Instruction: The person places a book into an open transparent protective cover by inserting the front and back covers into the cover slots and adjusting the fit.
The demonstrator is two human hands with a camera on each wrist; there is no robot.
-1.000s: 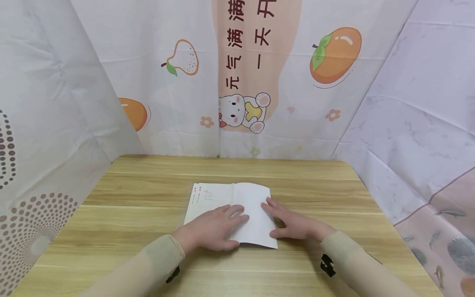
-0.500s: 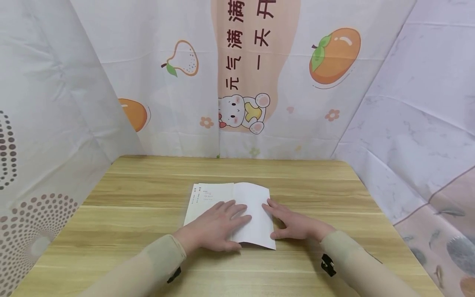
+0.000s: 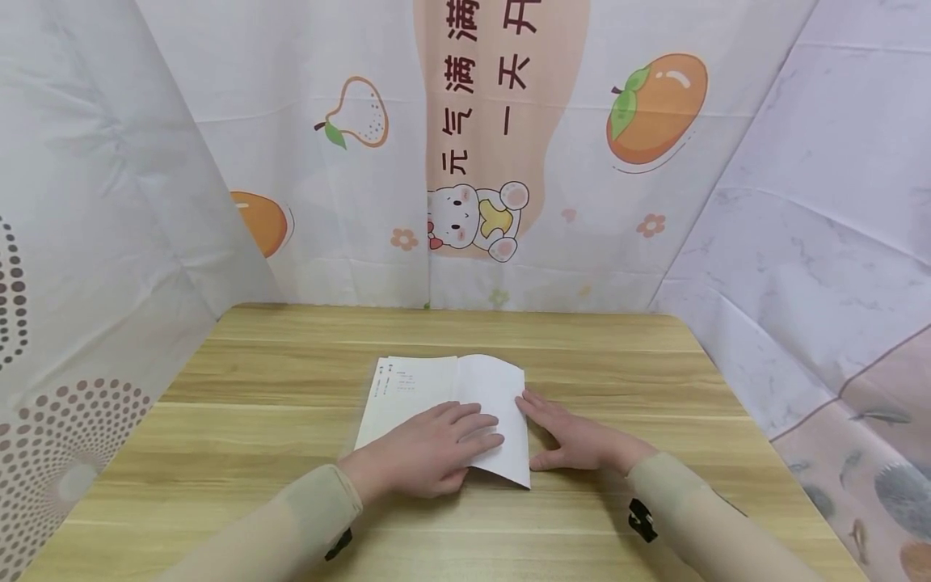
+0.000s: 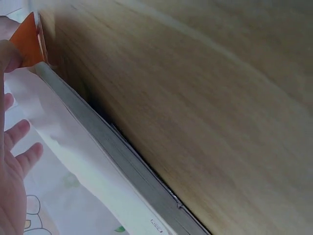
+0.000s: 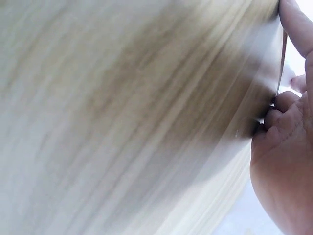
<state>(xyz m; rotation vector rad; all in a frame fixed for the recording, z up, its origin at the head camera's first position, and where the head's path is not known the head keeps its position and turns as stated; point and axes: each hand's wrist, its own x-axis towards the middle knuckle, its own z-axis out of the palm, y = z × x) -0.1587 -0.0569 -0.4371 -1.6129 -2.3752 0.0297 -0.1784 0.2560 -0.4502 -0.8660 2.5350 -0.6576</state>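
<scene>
A thick paperback book [image 3: 418, 384] lies spread on the table, small print on its left page and a blank white sheet [image 3: 502, 380] on the right. Across the middle and near part rests my left hand [image 3: 429, 449], fingers extended over the white sheet and thumb drawn in at the near edge. The sheet's near right corner lifts from the table. An orange face [image 4: 29, 41] under it shows in the left wrist view, beyond the page block [image 4: 93, 120]. My right hand [image 3: 575, 440] touches the sheet's right edge with its fingertips, thumb apart from the fingers.
The wood-grain table [image 3: 291, 331] extends around the book on all sides. Printed curtains [image 3: 553, 275] hang behind the table and along its left and right sides. Both wrists wear black straps under light sleeves [image 3: 323, 493].
The white sheet's right edge has shifted left and its near corner stands higher. My left fingers have slid slightly right and the thumb has drawn in. The right hand stays nearly still.
</scene>
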